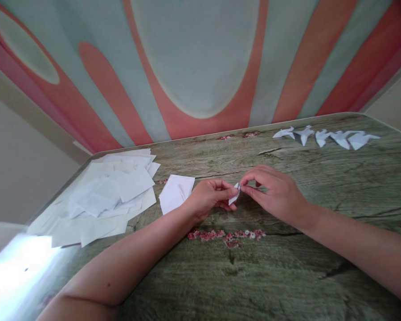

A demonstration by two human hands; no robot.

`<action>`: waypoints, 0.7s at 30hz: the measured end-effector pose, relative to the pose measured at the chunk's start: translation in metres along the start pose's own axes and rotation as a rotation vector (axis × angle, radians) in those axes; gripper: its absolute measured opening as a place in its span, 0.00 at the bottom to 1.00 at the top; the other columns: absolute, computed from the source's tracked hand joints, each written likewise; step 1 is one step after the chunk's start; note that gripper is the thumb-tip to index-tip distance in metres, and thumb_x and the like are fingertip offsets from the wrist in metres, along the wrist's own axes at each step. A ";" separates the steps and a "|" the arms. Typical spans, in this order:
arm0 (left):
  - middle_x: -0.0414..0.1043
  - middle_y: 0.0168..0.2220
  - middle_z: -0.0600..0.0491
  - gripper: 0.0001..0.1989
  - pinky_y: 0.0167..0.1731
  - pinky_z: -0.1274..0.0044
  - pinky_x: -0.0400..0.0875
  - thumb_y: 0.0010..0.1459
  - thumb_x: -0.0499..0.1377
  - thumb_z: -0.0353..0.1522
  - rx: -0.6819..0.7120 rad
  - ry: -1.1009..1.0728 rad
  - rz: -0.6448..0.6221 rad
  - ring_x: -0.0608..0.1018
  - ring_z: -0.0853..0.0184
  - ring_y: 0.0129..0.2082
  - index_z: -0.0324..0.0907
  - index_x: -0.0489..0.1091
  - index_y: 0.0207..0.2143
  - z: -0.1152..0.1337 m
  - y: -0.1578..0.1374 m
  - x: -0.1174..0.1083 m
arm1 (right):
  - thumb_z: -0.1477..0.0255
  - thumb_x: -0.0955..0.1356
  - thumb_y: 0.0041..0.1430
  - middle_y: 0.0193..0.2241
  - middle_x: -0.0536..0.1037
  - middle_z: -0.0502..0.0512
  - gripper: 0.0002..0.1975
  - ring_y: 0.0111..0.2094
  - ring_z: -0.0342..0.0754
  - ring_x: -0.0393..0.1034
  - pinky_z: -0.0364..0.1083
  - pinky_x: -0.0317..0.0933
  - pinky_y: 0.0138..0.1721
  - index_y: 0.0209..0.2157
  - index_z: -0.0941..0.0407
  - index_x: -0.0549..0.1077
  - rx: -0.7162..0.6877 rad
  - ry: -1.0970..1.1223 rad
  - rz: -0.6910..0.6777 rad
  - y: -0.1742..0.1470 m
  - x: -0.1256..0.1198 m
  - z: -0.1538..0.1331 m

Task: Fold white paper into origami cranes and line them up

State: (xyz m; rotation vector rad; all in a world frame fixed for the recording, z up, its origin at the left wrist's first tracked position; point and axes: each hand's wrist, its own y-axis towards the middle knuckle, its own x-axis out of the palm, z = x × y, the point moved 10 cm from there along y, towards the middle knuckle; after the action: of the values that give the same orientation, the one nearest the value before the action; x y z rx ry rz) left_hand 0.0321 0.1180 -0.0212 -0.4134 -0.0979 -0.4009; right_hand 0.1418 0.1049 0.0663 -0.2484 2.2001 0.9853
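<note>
A small piece of folded white paper (233, 196) is held up over the middle of the table. My left hand (211, 196) pinches it between thumb and fingers. From the other side my right hand (272, 189) has thumb and forefinger closed on the paper's narrow upper tip. The exact folds are too small to make out. Just left of my left hand lie a few white paper sheets (174, 191), partly behind my wrist. Several folded white paper birds (340, 138) stand in a row at the back right.
A large loose pile of white paper sheets (103, 191) covers the left part of the wood-patterned table (307, 276). Behind the table's far edge rises a red and pale green patterned wall or cloth (200, 67). Bright light falls at the lower left.
</note>
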 end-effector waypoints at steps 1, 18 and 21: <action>0.71 0.22 0.56 0.13 0.23 0.80 0.70 0.47 0.68 0.34 0.009 0.019 0.010 0.75 0.73 0.20 0.34 0.71 0.29 0.001 0.000 -0.001 | 0.74 0.68 0.58 0.31 0.76 0.53 0.01 0.37 0.48 0.69 0.48 0.62 0.40 0.32 0.55 0.71 -0.002 0.005 -0.010 0.000 0.001 0.001; 0.71 0.20 0.56 0.16 0.21 0.83 0.63 0.47 0.66 0.41 0.043 0.164 0.036 0.73 0.75 0.19 0.36 0.71 0.28 0.010 -0.002 -0.002 | 0.62 0.66 0.57 0.25 0.76 0.48 0.10 0.24 0.43 0.66 0.43 0.56 0.25 0.32 0.53 0.75 0.489 0.315 -0.228 -0.007 0.022 0.037; 0.71 0.20 0.56 0.17 0.21 0.82 0.63 0.47 0.66 0.42 0.055 0.175 0.033 0.73 0.75 0.19 0.36 0.71 0.28 0.011 -0.003 -0.002 | 0.61 0.67 0.56 0.26 0.76 0.49 0.11 0.25 0.43 0.66 0.43 0.57 0.25 0.33 0.54 0.75 0.505 0.387 -0.235 -0.009 0.027 0.039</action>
State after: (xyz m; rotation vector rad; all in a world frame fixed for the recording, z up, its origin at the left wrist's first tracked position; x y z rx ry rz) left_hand 0.0291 0.1208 -0.0106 -0.3238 0.0673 -0.3998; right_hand 0.1469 0.1295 0.0249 -0.4757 2.6074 0.2466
